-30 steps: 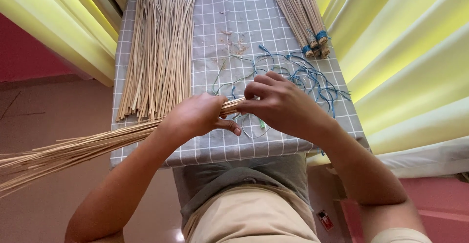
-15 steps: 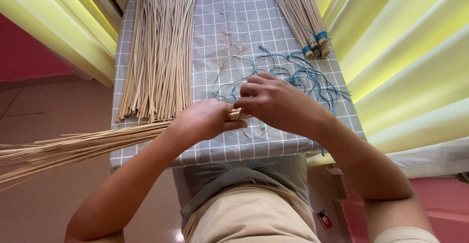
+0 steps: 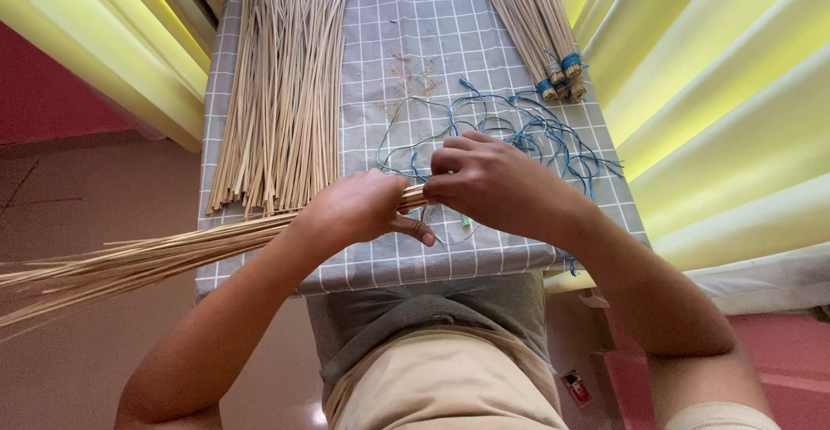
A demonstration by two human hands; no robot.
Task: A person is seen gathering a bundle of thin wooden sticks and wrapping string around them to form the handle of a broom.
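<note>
Nearest us, our left hand [image 3: 359,210] is closed around a bundle of sticks [image 3: 130,261], keeping the ends gathered while the lengths trail off left. Our right hand [image 3: 493,184] pinches those ends, fingers curled. Beyond lie blue strings [image 3: 536,127], loose sticks [image 3: 281,93] and tied bundles [image 3: 540,32] on the checked cloth [image 3: 415,32].

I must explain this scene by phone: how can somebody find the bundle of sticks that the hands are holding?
Find the grey checked tablecloth. At its near edge, the left hand grips the held bundle, which sticks out leftwards past the table. Unlike the loose sticks lying flat, it is gathered at one end.
</note>
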